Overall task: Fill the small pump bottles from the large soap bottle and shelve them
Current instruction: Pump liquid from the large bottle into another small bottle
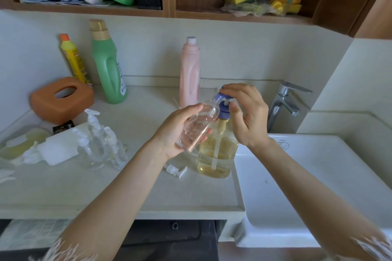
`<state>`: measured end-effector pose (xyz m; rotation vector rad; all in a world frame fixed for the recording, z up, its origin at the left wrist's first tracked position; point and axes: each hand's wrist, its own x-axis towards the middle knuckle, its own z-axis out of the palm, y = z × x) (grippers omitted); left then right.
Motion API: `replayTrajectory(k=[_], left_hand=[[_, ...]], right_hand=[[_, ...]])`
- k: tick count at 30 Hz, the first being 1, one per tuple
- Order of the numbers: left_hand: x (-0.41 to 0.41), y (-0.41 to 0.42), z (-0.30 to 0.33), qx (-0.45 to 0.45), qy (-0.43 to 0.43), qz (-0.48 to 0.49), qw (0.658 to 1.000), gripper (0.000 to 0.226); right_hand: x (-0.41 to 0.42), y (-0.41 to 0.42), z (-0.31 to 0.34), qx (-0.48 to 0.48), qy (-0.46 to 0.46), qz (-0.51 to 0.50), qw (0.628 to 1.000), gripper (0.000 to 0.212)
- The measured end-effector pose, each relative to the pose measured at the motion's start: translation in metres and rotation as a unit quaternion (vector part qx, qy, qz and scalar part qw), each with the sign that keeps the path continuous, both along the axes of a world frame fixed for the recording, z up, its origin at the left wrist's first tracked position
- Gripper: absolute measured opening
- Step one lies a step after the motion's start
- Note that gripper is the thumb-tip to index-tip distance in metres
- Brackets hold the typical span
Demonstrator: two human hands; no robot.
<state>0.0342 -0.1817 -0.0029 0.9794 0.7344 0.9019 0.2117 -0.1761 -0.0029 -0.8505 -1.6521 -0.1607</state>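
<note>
My left hand [178, 131] grips a small clear bottle [198, 126], tilted with its open mouth up under the blue pump nozzle. The large soap bottle [218, 154] stands on the counter beside the sink, holding yellow liquid. My right hand [247, 114] rests on its blue pump head [222, 98], fingertips on top and thumb beside the collar. A loose white pump top [175, 170] lies on the counter to the left of the large bottle. Several small clear pump bottles [101, 144] stand together further left.
A white sink [318, 186] and chrome tap [284, 104] are on the right. Pink [189, 74], green [109, 65] and yellow [74, 59] bottles stand by the wall, beside an orange tissue box [61, 99]. Wooden shelves [167, 11] above hold cloths, sponges and boxes.
</note>
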Motion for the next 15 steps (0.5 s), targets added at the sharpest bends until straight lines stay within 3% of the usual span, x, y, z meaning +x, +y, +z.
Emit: replayTrajectory(k=[7,11,15], left_hand=[[0.000,0.005,-0.004,-0.002,0.015,-0.013,1.000,0.052],[-0.004,0.008,-0.008,-0.014,0.041,-0.007,0.999,0.057],[-0.004,0.007,-0.009,-0.018,0.039,-0.003,0.999,0.050]], right_hand=[[-0.018,0.003,-0.031,0.044,0.020,-0.024,0.999,0.054],[-0.019,0.006,-0.032,0.037,0.046,-0.054,0.997,0.033],[-0.022,0.004,-0.029,0.011,0.046,-0.070,0.996,0.033]])
